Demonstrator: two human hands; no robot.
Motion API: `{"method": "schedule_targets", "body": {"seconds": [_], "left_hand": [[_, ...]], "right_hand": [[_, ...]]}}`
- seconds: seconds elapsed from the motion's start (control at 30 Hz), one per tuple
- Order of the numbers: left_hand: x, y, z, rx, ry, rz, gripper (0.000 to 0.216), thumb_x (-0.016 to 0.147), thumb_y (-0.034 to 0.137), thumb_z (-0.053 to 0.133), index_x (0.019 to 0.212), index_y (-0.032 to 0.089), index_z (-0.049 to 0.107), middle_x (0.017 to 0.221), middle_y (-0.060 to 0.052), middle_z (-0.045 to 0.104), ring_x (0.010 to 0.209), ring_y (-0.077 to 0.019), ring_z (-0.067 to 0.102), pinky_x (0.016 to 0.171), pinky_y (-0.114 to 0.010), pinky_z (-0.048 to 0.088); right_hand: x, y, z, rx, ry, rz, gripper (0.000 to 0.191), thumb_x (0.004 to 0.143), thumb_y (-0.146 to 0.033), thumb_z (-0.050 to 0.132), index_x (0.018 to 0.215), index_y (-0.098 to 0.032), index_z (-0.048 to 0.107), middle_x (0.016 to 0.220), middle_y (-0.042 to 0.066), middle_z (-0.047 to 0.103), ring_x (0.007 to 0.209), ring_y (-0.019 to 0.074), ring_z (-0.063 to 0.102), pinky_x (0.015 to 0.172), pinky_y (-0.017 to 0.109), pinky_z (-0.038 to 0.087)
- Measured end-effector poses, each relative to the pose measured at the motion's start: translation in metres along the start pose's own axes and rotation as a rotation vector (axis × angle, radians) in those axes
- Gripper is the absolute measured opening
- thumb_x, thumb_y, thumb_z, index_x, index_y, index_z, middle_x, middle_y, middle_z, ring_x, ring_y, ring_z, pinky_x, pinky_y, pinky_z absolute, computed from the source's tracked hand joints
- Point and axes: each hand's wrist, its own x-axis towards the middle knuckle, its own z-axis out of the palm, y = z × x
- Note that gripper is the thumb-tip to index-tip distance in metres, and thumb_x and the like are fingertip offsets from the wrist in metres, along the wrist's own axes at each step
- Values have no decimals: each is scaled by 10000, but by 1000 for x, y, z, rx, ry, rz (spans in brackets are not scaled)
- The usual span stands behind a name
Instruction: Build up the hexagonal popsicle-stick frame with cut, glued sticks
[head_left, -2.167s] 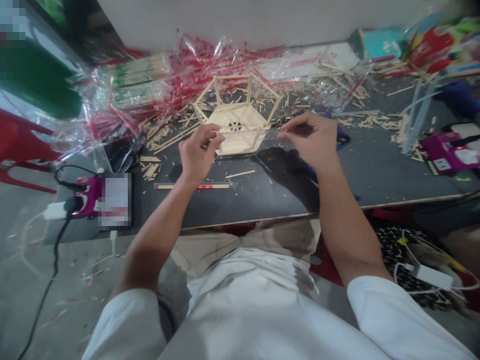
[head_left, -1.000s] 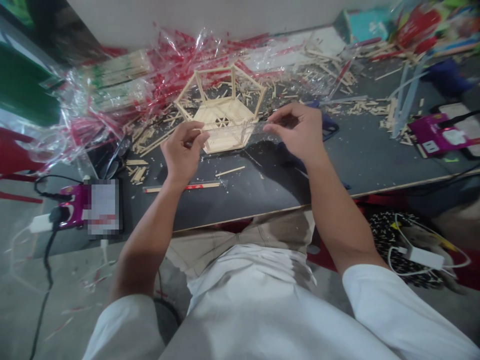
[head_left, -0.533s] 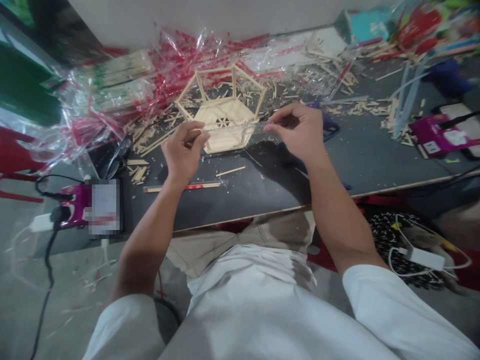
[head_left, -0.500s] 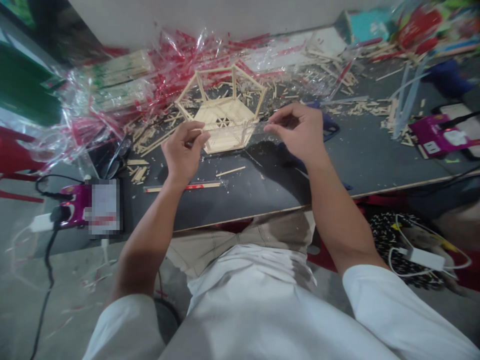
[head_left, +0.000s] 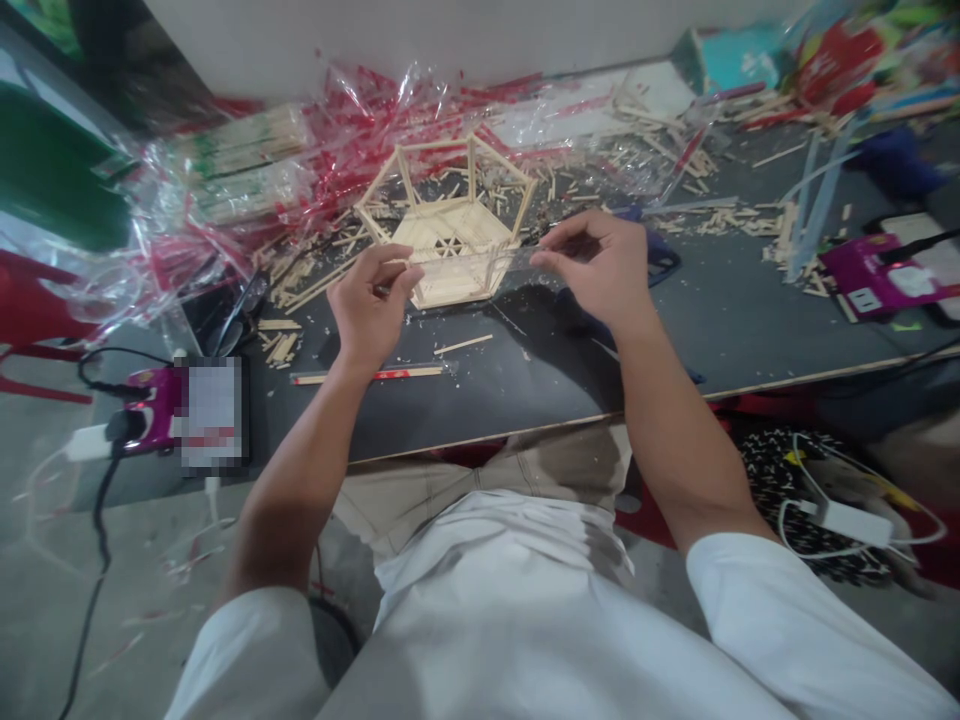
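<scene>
A clear plastic ruler (head_left: 519, 259) with fine markings spans level between my two hands. My left hand (head_left: 369, 308) pinches its left end between thumb and fingers. At the other end, the thumb and fingers of my right hand (head_left: 604, 262) are closed on it. Just behind the ruler, and partly seen through it, stands a hexagonal frame of pale wooden sticks (head_left: 480, 225), with a slatted floor and thin uprights. Whether the ruler touches this frame I cannot tell. Nearer the table edge lie a loose stick (head_left: 463, 345) and a pair of wrapped chopsticks (head_left: 409, 372).
Crumpled clear and red wrappers (head_left: 360, 125) heap up behind the frame. Cut stick pieces (head_left: 675, 150) litter the dark table (head_left: 750, 330). A blue glue gun (head_left: 660, 250) lies beyond my right hand. Purple power strips (head_left: 874, 270) with cords sit right and left.
The view has shifted very slightly. Both hands keep their hold on the ruler, in nearly the same place before the stick frame.
</scene>
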Motion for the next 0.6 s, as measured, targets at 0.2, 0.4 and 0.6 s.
{"method": "schedule_targets", "body": {"seconds": [0.2, 0.4, 0.6], "left_hand": [[0, 1, 1, -22, 2, 0, 210, 877, 346, 775, 1067, 262, 746, 785, 18, 778, 639, -102, 686, 650, -226, 537], [-1, 3, 0, -42, 29, 17, 195, 852, 286, 794, 1039, 255, 747, 775, 29, 777, 669, -101, 704, 664, -211, 531], [-1, 5, 1, -48, 31, 12, 186, 850, 254, 780, 1033, 249, 750, 784, 23, 783, 664, -99, 703, 655, -207, 530]], "right_hand": [[-1, 1, -1, -7, -16, 27, 202, 763, -364, 910, 823, -288, 733, 833, 0, 771, 753, 169, 662, 751, 381, 577], [-1, 2, 2, -7, 21, 9, 285, 745, -486, 888, 808, -256, 732, 805, -14, 747, 747, 186, 691, 735, 387, 580], [-1, 1, 1, -1, 10, -10, 220, 742, -397, 896, 807, -260, 736, 799, -21, 736, 744, 185, 696, 739, 385, 583]]}}
